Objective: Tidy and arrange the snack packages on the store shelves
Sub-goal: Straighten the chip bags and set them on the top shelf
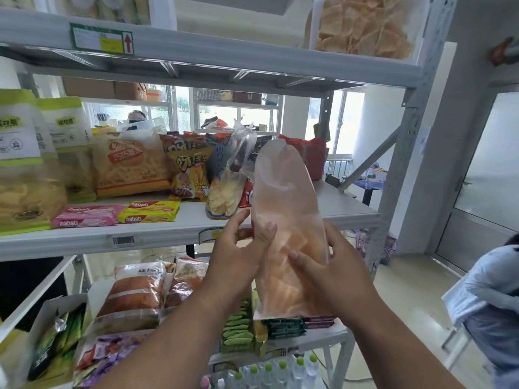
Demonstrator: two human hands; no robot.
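A tall clear bag of orange crackers (286, 209) stands upright in front of the middle shelf (174, 234), held between both hands. My left hand (241, 248) grips its left side, thumb across the front. My right hand (331, 268) grips its right side, fingers curled over the front. Behind it a clear bag of pale chips (224, 189) leans on the shelf. Orange and yellow snack bags (132, 167) stand in a row further left, with pink (87, 216) and yellow (150, 211) wafer packs lying in front.
The top shelf (252, 60) carries a clear tub of chips (362, 26). The lower shelf holds an orange-and-white bag (134, 296), green packets (237, 327) and boxes. Water bottles (269, 372) stand below. A person in light blue (488, 299) is at the right.
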